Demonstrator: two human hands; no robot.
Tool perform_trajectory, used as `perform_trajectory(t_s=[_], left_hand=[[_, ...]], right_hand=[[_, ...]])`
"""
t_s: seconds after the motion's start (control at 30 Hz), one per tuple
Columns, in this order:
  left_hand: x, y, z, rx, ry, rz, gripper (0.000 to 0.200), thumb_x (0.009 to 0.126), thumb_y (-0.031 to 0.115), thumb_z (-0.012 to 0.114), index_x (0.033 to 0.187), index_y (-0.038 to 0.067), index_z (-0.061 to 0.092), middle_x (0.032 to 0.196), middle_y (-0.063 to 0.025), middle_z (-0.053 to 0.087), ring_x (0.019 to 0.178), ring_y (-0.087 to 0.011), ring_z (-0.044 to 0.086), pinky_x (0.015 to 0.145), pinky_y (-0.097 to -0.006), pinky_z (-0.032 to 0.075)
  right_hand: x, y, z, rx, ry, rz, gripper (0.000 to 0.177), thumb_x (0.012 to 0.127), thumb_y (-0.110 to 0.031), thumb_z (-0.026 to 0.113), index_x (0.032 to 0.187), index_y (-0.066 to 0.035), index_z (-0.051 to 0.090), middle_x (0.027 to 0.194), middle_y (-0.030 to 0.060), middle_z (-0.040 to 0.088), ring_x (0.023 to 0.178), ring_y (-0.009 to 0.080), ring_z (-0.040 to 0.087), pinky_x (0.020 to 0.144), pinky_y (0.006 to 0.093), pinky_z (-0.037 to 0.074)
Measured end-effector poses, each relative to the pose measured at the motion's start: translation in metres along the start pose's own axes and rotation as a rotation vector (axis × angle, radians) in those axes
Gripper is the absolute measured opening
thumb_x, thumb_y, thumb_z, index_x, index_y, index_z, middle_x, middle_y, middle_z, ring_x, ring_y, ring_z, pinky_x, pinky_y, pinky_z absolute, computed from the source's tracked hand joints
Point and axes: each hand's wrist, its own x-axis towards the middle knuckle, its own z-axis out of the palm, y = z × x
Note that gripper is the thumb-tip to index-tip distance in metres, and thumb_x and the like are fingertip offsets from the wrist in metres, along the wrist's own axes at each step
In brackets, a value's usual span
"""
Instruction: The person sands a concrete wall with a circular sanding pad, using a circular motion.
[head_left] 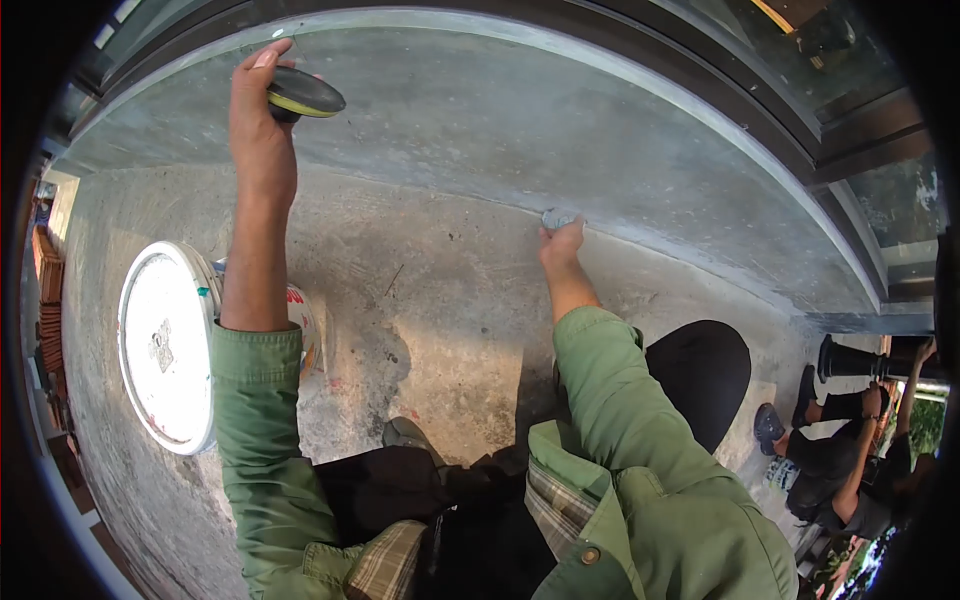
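In the head view, my left hand [262, 120] is raised at the upper left, its fingers closed round a black round pad [310, 92] with a yellow-green stripe along its edge. The pad is tilted in front of the low grey wall [430, 110]. Farther right, my right hand [563, 238] grips a small grey flat piece [556, 217] where the wall meets the floor. Its kind is too small to make out, and the fingers cover part of it.
A white lidded bucket [165, 350] stands left of my left forearm, with another printed container [303, 325] partly behind the arm. Rough concrete floor [450, 270] lies between my arms. Another person [850, 470] in dark clothes is at the far right. Dark window frames [800, 120] run above the wall.
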Motion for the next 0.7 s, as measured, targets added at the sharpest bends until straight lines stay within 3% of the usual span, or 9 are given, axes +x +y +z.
perform_trajectory(t_s=[0.03, 0.17, 0.33, 0.4, 0.47, 0.53, 0.6, 0.63, 0.7], left_hand=[[0.000, 0.018, -0.009, 0.093, -0.049, 0.009, 0.053, 0.104, 0.046, 0.050, 0.138, 0.007, 0.058, 0.121, -0.0131, 0.058, 0.114, -0.0250, 0.065, 0.105, -0.0376, 0.047], [-0.047, 0.064, -0.050, 0.470, -0.249, -0.096, 0.064, 0.096, 0.052, 0.052, 0.140, 0.006, 0.053, 0.129, -0.0136, 0.053, 0.118, -0.0262, 0.064, 0.103, -0.0370, 0.049], [-0.124, 0.046, -0.062, 0.249, -0.064, -0.252, 0.070, 0.091, 0.057, 0.058, 0.139, 0.007, 0.052, 0.127, -0.0116, 0.054, 0.115, -0.0245, 0.065, 0.098, -0.0377, 0.053], [-0.142, 0.032, -0.059, 0.360, -0.241, -0.358, 0.065, 0.094, 0.055, 0.054, 0.137, 0.006, 0.050, 0.117, -0.0138, 0.060, 0.110, -0.0226, 0.066, 0.093, -0.0345, 0.055], [-0.156, 0.012, -0.053, 0.278, -0.278, -0.455, 0.059, 0.096, 0.051, 0.056, 0.135, 0.008, 0.050, 0.107, -0.0128, 0.064, 0.104, -0.0190, 0.067, 0.088, -0.0304, 0.054], [-0.165, 0.001, -0.044, 0.236, -0.351, -0.505, 0.055, 0.098, 0.049, 0.055, 0.134, 0.008, 0.050, 0.107, -0.0123, 0.064, 0.102, -0.0180, 0.067, 0.088, -0.0303, 0.054], [-0.164, -0.008, -0.040, 0.204, -0.391, -0.516, 0.053, 0.098, 0.048, 0.055, 0.134, 0.008, 0.051, 0.107, -0.0117, 0.064, 0.102, -0.0177, 0.067, 0.088, -0.0303, 0.054], [-0.164, -0.012, -0.037, 0.175, -0.418, -0.528, 0.052, 0.099, 0.047, 0.055, 0.133, 0.008, 0.051, 0.107, -0.0111, 0.064, 0.101, -0.0174, 0.067, 0.088, -0.0303, 0.054], [-0.160, -0.015, -0.030, 0.182, -0.401, -0.536, 0.056, 0.096, 0.051, 0.056, 0.133, 0.009, 0.051, 0.110, -0.0092, 0.061, 0.103, -0.0177, 0.067, 0.086, -0.0304, 0.055]], right_hand=[[0.001, 0.002, 0.007, 0.077, 0.063, -0.027, 0.062, 0.107, -0.054, 0.038, 0.152, -0.012, 0.039, 0.149, 0.0084, 0.047, 0.128, 0.0276, 0.047, 0.111, 0.0524, 0.037], [-0.001, 0.007, 0.034, 0.150, 0.065, -0.002, 0.074, 0.105, -0.062, 0.031, 0.159, -0.012, 0.028, 0.161, 0.0091, 0.035, 0.144, 0.0278, 0.036, 0.117, 0.0480, 0.030], [-0.005, -0.007, 0.030, 0.318, -0.054, 0.044, 0.081, 0.105, -0.063, 0.028, 0.164, -0.010, 0.014, 0.170, 0.0127, 0.016, 0.155, 0.0327, 0.020, 0.121, 0.0446, 0.026], [-0.016, -0.016, 0.025, 0.427, 0.015, 0.014, 0.078, 0.106, -0.060, 0.034, 0.163, -0.009, 0.018, 0.162, 0.0133, 0.030, 0.144, 0.0308, 0.033, 0.117, 0.0445, 0.031], [-0.017, -0.022, 0.019, 0.466, 0.040, 0.008, 0.075, 0.107, -0.056, 0.036, 0.161, -0.007, 0.021, 0.161, 0.0146, 0.030, 0.141, 0.0318, 0.035, 0.116, 0.0437, 0.034], [-0.013, -0.026, 0.013, 0.516, 0.060, -0.002, 0.072, 0.108, -0.052, 0.039, 0.160, -0.005, 0.024, 0.159, 0.0159, 0.031, 0.139, 0.0328, 0.037, 0.115, 0.0429, 0.037], [0.005, -0.021, 0.003, 0.461, 0.077, 0.041, 0.063, 0.109, -0.041, 0.046, 0.156, -0.003, 0.030, 0.153, 0.0174, 0.038, 0.125, 0.0311, 0.051, 0.103, 0.0398, 0.049], [0.013, -0.018, -0.003, 0.466, 0.080, 0.030, 0.063, 0.109, -0.041, 0.046, 0.156, -0.003, 0.030, 0.153, 0.0174, 0.038, 0.125, 0.0311, 0.051, 0.103, 0.0398, 0.049], [0.032, -0.007, -0.012, 0.495, 0.093, 0.085, 0.054, 0.108, -0.035, 0.051, 0.150, -0.003, 0.040, 0.141, 0.0152, 0.049, 0.105, 0.0270, 0.062, 0.090, 0.0365, 0.055]])
